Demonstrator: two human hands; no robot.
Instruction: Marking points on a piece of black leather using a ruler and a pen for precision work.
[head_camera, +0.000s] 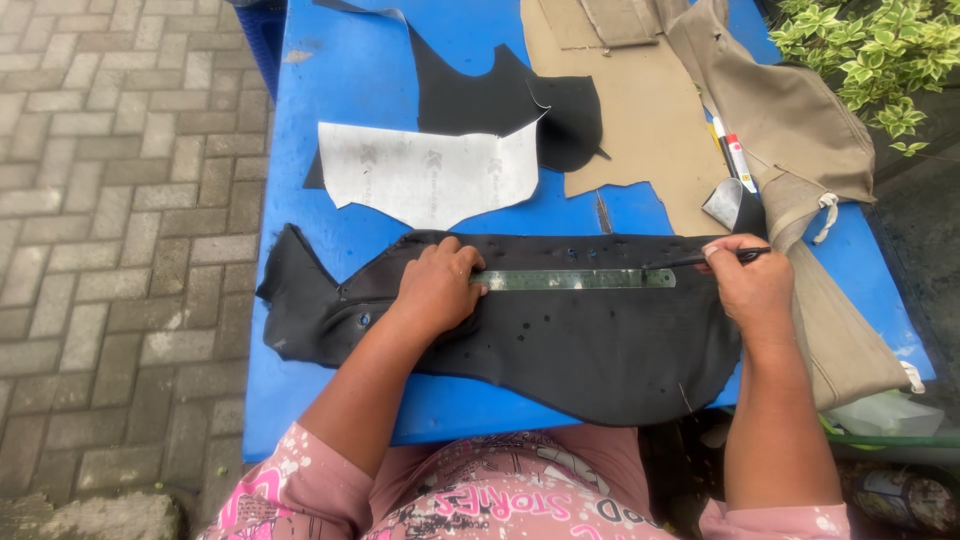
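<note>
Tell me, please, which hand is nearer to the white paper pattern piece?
Left. The left hand presses the ruler just below the paper pattern; the right hand is farther right.

A blue table (330, 70) fills the middle of the frame. On it, in the upper centre, a white paper pattern (425, 178) is laid over part of a smaller black cut piece (500, 100). To the right of these, a flat tan sheet (640, 130) is spread, and a folded tan cloth (790, 120) is draped over the table's right edge. Two pens (733, 155) are seen lying between the tan sheet and the cloth. Grey paving bricks (120, 220) cover the ground at the left. A green-leaved plant (870, 50) is seen in the upper right corner.
</note>
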